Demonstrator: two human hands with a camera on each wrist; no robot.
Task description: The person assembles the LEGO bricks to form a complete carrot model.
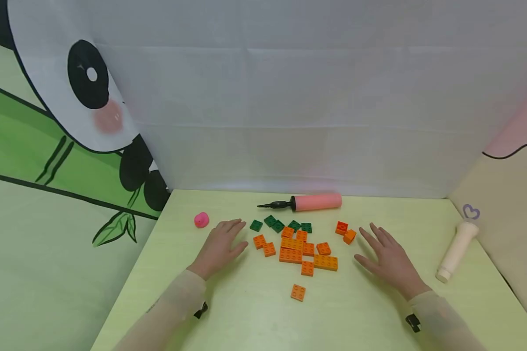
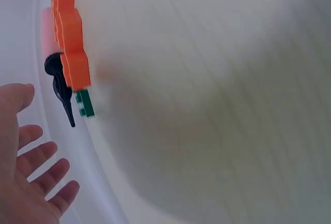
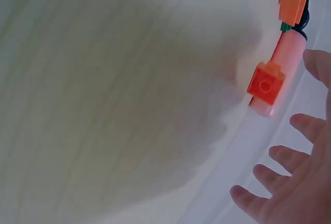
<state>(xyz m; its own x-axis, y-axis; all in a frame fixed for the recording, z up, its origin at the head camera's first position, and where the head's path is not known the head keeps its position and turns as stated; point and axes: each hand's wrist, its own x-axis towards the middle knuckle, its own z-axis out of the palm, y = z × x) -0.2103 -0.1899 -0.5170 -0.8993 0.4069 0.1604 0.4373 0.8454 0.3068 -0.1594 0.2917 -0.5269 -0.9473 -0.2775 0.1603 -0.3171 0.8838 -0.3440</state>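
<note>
My left hand (image 1: 219,248) hovers over the table left of the bricks, fingers spread, holding nothing. On the other side my right hand (image 1: 388,261) is likewise spread and holds nothing. Between them lie several orange toy bricks (image 1: 291,256), some pressed close together in the middle. A single orange brick (image 1: 297,292) sits nearer the front. Several green bricks (image 1: 277,226) form a loose row behind. Close to my right fingertips are a red-orange brick (image 1: 341,227) and an orange brick (image 1: 349,237), the latter tipped on its side. In the right wrist view, one orange brick (image 3: 266,83) shows its hollow underside.
Behind the bricks lies a pink hand pump (image 1: 318,202) with a black nozzle. A small bright pink object (image 1: 201,220) rests at the back left. Toward the right edge lies a cream tube (image 1: 457,251) with a purple heart-shaped loop. White cloth (image 1: 290,97) hangs behind the table.
</note>
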